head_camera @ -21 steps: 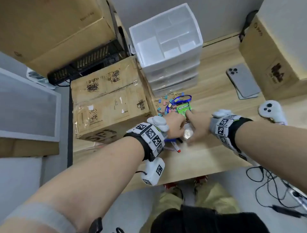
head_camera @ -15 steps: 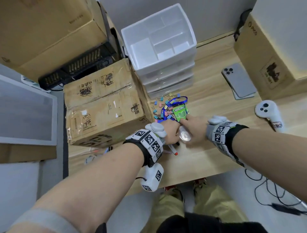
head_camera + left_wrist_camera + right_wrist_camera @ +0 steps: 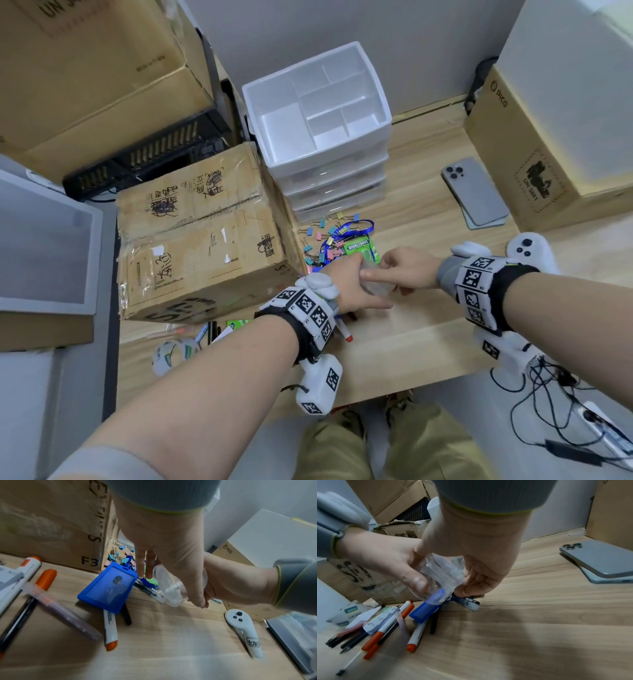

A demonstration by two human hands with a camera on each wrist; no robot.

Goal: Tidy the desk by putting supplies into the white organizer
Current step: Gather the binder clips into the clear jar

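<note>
A small clear plastic container (image 3: 378,290) (image 3: 169,588) (image 3: 440,577) hangs tilted just above the desk, and both hands hold it. My left hand (image 3: 349,284) (image 3: 178,577) grips it from the left with the thumb across its side. My right hand (image 3: 400,267) (image 3: 479,561) has its fingers curled round the other end. The white organizer (image 3: 329,164) stands at the back, its top tray divided into compartments. In front of it lie coloured binder clips (image 3: 322,236), a green gum pack (image 3: 359,247), a blue badge holder (image 3: 109,588), markers (image 3: 414,632) and pens (image 3: 469,602).
A taped cardboard box (image 3: 202,233) stands close on the left, another box (image 3: 534,161) at the right. A grey phone (image 3: 474,192) and a white controller (image 3: 529,250) lie right of the hands. A tape roll (image 3: 171,356) and papers sit at the left front edge. Cables (image 3: 548,383) trail on the floor.
Both hands keep hold of the clear container near the same spot. The head view has swung, and more of the desk's left front shows.
</note>
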